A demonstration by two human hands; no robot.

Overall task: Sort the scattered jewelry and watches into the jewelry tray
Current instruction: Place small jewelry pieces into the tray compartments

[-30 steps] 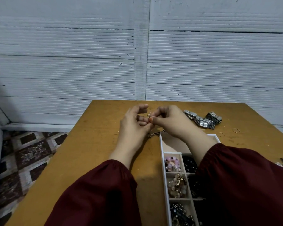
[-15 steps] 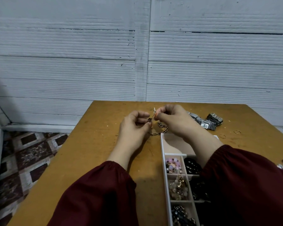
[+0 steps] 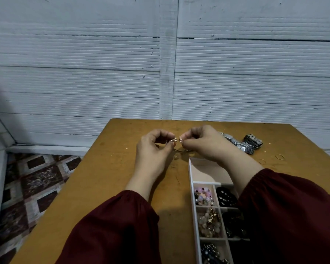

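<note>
Metal chain bracelet (image 3: 183,150) slung between left hand (image 3: 152,149) and right hand (image 3: 206,144), above worktop (image 3: 112,168), just beyond far end of jewelry tray (image 3: 190,174). Each grip pinching one chain end; ends close together, whether joined cannot tell. Risk: fine clasp slipping from fingertips, chain dropping onto worktop short of far compartment. Risk: right sleeve (image 3: 284,206), overhanging filled compartments, snagging beads. Watches (image 3: 245,144) and thin rings (image 3: 279,156) unsorted, beyond right hand.
</note>
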